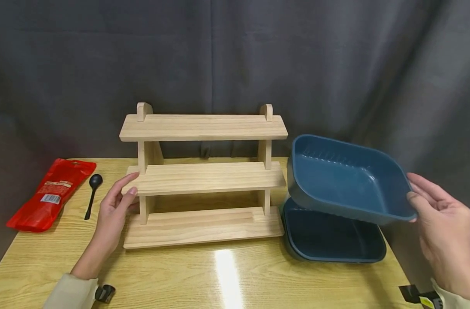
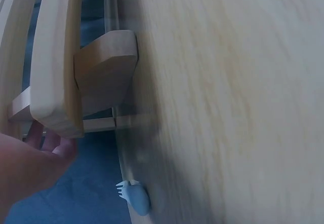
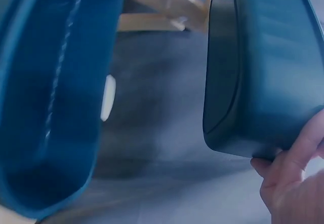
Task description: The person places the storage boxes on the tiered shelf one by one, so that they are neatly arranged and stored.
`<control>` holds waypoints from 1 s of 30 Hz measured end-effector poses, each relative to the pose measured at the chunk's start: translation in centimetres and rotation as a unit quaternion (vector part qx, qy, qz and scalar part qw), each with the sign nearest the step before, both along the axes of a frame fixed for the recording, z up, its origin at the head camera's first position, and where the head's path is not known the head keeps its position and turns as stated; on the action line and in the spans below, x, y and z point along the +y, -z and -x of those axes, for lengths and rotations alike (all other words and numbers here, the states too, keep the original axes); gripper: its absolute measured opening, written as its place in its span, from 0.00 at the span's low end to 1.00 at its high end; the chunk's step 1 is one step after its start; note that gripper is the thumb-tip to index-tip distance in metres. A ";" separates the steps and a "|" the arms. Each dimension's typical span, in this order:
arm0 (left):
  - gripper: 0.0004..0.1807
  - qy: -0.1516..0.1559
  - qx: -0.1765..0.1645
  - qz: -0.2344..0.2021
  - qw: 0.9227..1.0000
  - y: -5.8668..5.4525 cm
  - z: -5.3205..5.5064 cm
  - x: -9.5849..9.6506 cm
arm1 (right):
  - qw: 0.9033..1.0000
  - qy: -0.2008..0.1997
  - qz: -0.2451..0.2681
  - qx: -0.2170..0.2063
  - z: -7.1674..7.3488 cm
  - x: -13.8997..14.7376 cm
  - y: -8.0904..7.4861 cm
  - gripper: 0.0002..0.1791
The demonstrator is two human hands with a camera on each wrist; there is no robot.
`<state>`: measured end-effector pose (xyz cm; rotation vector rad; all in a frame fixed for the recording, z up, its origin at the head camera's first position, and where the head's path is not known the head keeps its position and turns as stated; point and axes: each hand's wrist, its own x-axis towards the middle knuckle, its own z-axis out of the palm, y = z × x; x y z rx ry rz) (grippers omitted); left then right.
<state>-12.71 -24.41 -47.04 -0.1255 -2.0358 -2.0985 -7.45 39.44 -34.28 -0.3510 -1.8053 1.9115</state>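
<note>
A three-tier wooden display shelf (image 1: pixel 208 178) stands on the table. My left hand (image 1: pixel 113 210) grips the left end of its middle board, thumb at the front edge and a finger over the top. In the left wrist view, fingertips show at the end of that board (image 2: pixel 53 82). My right hand (image 1: pixel 443 219) holds a blue plastic bin (image 1: pixel 347 176) by its right end, tilted and raised. Its inside looks bare. Below it a second dark blue bin (image 1: pixel 335 240) sits on the table, partly hidden. The right wrist view shows the held bin (image 3: pixel 278 77) apart from the lower one (image 3: pixel 55 92).
A red packet (image 1: pixel 49 195) lies at the table's left, with a black spoon (image 1: pixel 93 193) beside it. A small white object (image 3: pixel 108 98) shows beside the lower bin. Dark curtain (image 1: pixel 219 56) hangs behind the table. The lower bin stands close to the shelf's right end.
</note>
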 end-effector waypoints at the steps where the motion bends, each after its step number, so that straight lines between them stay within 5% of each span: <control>1: 0.25 0.000 -0.001 -0.003 1.000 0.0 0.0 0.0 | 1.000 -0.008 0.006 0.006 0.1 -0.3 -0.2 0.22; 7: 0.25 -0.003 0.000 -0.016 1.000 0.1 0.0 0.0 | 0.998 -0.050 0.029 0.038 1.3 -2.2 -1.9 0.22; 12: 0.24 -0.005 0.005 -0.023 1.000 0.2 0.1 0.0 | 0.997 -0.072 -0.011 0.022 2.1 -4.6 -3.6 0.26; 21: 0.24 -0.011 0.006 -0.022 1.000 0.2 0.0 0.0 | 0.988 -0.150 -0.004 0.020 4.3 -9.7 -6.9 0.30; 30: 0.24 -0.006 0.012 -0.012 1.000 0.2 0.1 0.2 | 0.985 -0.166 -0.052 0.014 6.5 -14.7 -7.7 0.27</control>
